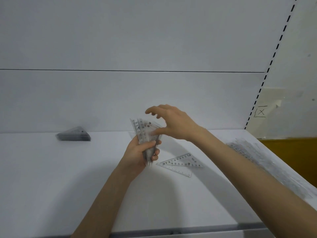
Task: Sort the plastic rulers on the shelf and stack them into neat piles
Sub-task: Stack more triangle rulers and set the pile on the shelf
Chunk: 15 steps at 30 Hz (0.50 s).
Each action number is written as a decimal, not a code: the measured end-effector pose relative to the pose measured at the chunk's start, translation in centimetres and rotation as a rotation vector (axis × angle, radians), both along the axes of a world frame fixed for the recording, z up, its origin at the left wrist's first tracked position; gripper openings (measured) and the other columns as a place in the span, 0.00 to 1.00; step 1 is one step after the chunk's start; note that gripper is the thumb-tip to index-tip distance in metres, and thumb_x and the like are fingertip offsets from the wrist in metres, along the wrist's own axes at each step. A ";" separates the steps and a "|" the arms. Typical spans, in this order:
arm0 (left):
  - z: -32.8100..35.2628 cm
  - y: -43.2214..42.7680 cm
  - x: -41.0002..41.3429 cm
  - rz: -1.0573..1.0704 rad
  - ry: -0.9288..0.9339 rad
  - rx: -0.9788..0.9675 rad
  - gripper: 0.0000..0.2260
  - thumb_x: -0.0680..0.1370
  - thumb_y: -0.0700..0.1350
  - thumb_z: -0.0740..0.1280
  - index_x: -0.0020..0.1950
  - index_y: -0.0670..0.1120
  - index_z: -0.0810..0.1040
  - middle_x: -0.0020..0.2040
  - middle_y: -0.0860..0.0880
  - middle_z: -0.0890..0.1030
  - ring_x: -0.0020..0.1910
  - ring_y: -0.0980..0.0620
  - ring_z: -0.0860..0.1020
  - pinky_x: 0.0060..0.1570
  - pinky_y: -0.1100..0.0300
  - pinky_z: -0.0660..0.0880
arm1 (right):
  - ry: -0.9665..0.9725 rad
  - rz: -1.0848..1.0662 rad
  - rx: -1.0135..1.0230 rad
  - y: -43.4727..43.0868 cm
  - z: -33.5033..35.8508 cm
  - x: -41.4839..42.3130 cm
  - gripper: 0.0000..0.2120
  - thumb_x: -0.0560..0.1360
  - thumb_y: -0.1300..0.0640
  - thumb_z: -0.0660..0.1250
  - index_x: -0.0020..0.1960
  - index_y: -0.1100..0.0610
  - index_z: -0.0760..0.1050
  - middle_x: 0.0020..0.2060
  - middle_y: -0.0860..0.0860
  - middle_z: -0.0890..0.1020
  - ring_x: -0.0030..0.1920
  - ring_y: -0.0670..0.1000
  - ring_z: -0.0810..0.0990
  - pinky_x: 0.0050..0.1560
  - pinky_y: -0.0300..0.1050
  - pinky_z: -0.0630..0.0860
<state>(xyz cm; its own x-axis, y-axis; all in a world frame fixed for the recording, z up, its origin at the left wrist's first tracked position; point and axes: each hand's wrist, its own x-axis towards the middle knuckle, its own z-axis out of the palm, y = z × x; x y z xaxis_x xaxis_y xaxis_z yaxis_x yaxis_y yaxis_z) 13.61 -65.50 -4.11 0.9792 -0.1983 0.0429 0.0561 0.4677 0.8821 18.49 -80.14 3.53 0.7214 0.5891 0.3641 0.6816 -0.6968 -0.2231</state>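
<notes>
So the bunch (pixel 143 133) of clear triangle rulers is up off the shelf (pixel 51 177), fanned out and standing roughly upright, with the left hand (pixel 137 152) wrapped around its lower end, fingers curled tight on it. The right hand (pixel 175 122) is just above and to the right of the fan, fingers spread and loosely bent, not gripping anything. The thumb looks like it's touching the fan's edge, but it's a bit blurry there so can't swear to it. Right below the hands, a loose pair (pixel 180 164) of triangle rulers lies flat on the shelf, one overlapping the other, printed numbers showing. Back left, near the rear panel (pixel 120 100), there's a tidy pile (pixel 73 135) of triangles, looks dark from the stacking. Over on the right edge, partly behind the right forearm, a messy heap of straight rulers (pixel 257 158) runs along the shelf. A slotted upright (pixel 267 69) goes up the right side, and beyond it there's a hand-drawn box (pixel 261 111) with an X in it on the wall.
</notes>
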 end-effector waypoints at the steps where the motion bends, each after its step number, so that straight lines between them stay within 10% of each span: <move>1: 0.1 0.0 0.0 0.015 -0.003 -0.001 0.14 0.72 0.32 0.65 0.57 0.40 0.73 0.42 0.42 0.79 0.29 0.51 0.74 0.25 0.63 0.70 | 0.035 -0.027 0.013 -0.9 -0.3 0.1 0.23 0.71 0.49 0.73 0.65 0.48 0.71 0.57 0.46 0.76 0.55 0.46 0.74 0.52 0.48 0.74; 7: 0.0 0.2 0.2 0.078 0.013 0.010 0.13 0.77 0.33 0.59 0.62 0.37 0.70 0.46 0.40 0.80 0.28 0.52 0.75 0.24 0.63 0.71 | 0.535 -0.235 -0.506 -7.0 -3.7 -0.4 0.32 0.65 0.42 0.77 0.66 0.42 0.72 0.54 0.43 0.71 0.61 0.47 0.72 0.57 0.45 0.70; 15: -0.2 0.0 0.4 0.103 0.056 -0.013 0.11 0.78 0.31 0.58 0.58 0.38 0.71 0.45 0.40 0.79 0.28 0.51 0.74 0.23 0.63 0.69 | 0.563 -0.164 -0.299 -8.8 -5.4 0.1 0.23 0.64 0.50 0.78 0.55 0.41 0.73 0.52 0.45 0.76 0.55 0.47 0.76 0.58 0.47 0.74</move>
<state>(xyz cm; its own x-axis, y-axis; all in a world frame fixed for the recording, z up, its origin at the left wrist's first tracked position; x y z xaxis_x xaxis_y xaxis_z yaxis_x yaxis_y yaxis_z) 14.02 -65.46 -4.30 0.9953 -0.0966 -0.0106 0.0564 0.4850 0.8727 18.60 -88.94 -1.88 0.8428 0.4728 -0.2572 0.3972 -0.8688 -0.2956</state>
